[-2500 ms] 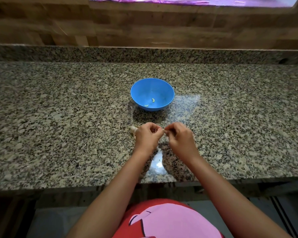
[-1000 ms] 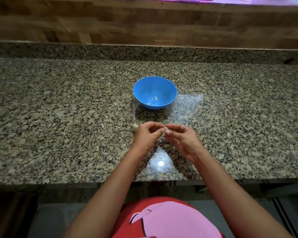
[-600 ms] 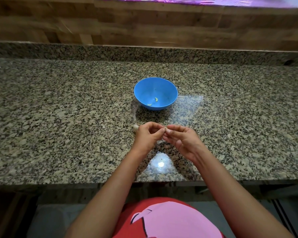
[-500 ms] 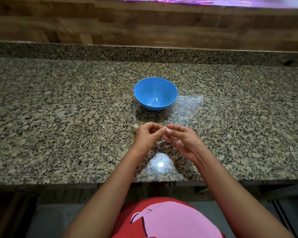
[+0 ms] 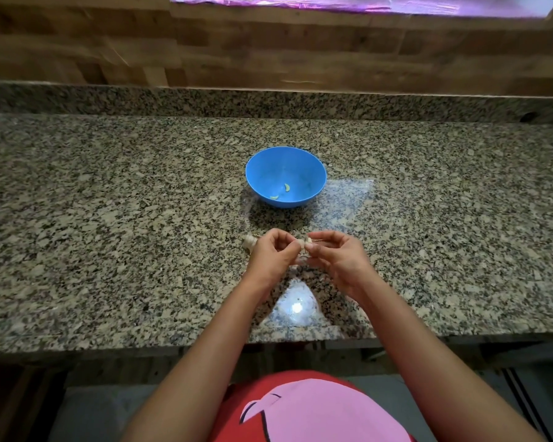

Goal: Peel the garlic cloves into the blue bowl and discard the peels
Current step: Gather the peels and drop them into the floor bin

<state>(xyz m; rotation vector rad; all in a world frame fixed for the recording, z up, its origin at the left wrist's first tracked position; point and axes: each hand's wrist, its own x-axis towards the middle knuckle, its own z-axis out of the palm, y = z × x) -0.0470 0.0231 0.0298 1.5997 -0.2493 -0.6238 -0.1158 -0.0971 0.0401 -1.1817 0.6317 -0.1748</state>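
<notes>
Speckled granite counter [image 5: 109,237] below a wooden wall [image 5: 268,49].

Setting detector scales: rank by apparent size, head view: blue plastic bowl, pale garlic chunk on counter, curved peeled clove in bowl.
Blue plastic bowl
Pale garlic chunk, partly hidden behind left hand
Curved peeled clove, farther off: last two unsure

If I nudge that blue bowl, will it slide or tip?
The blue bowl looks like thin plastic holding only two small cloves, so it is probably light and would slide easily on the glossy granite counter. Its sides curve down to a narrow base, so a push near the rim might rock it.
</notes>
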